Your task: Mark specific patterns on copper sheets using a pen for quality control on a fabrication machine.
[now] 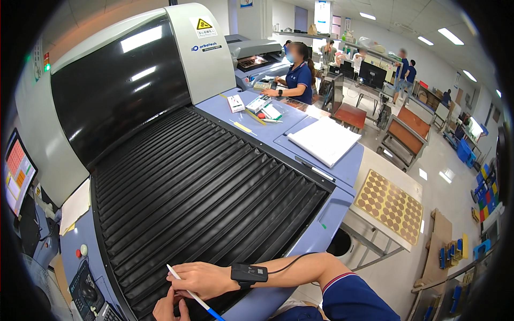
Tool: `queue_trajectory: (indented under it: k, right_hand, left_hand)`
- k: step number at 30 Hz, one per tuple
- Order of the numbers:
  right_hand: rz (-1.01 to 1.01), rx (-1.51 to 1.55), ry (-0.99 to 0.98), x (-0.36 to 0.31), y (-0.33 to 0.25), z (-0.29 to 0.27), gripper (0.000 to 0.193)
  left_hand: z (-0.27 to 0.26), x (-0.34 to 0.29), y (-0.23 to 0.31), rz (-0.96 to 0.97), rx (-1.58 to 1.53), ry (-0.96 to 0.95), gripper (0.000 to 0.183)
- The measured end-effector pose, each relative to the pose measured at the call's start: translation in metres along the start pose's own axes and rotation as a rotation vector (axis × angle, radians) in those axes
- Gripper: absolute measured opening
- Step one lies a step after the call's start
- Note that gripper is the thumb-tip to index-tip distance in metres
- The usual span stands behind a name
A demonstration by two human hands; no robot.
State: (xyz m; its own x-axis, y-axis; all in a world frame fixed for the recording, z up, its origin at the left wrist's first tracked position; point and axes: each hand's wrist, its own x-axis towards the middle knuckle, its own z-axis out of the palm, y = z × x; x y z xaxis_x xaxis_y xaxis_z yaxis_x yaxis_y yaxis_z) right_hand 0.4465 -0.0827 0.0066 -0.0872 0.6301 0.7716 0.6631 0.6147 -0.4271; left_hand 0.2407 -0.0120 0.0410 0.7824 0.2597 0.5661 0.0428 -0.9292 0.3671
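Observation:
My right hand (201,281) is closed, with a slim white pen with a blue end (188,291) held across its fingers. The pen slants from a tip at upper left down to the lower edge. My left hand (168,308) sits just below, its fingers curled and its index fingertip meeting the right fingers. Whatever it may hold there is hidden. Both hands are over the near edge of a black pleated bellows cover (198,198) on a large machine. A black device (249,273) with a cable is strapped to my right wrist.
The machine's white and black hood (123,91) rises behind the bellows. A monitor (20,166), keyboard (104,310) and mouse (88,289) are at left. White papers (325,140) lie on the blue ledge; a panel with round copper-coloured pieces (390,206) rests at right. A co-worker (298,80) sits beyond.

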Motion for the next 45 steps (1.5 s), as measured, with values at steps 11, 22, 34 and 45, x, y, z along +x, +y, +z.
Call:
queue_trajectory:
  k: [11, 22, 34, 45]
  right_hand:
    - [-0.019, -0.141, 0.068, 0.014, 0.009, -0.030, 0.020]
    - [0.231, -0.284, 0.120, 0.024, 0.030, -0.071, 0.021]
    - [0.639, -0.305, -0.078, 0.017, 0.052, -0.070, 0.035]
    - [0.383, -0.573, 0.141, 0.026, 0.075, -0.087, 0.025]
  left_hand:
    - [-0.031, 0.002, -0.048, -0.346, 0.058, 0.218, 0.042]
    - [-0.042, 0.001, -0.081, -0.588, 0.167, 0.310, 0.064]
    - [-0.037, -0.011, -0.101, -0.748, 0.231, 0.175, 0.064]
    - [-0.053, 0.003, -0.078, -0.432, -0.189, 0.751, 0.048]
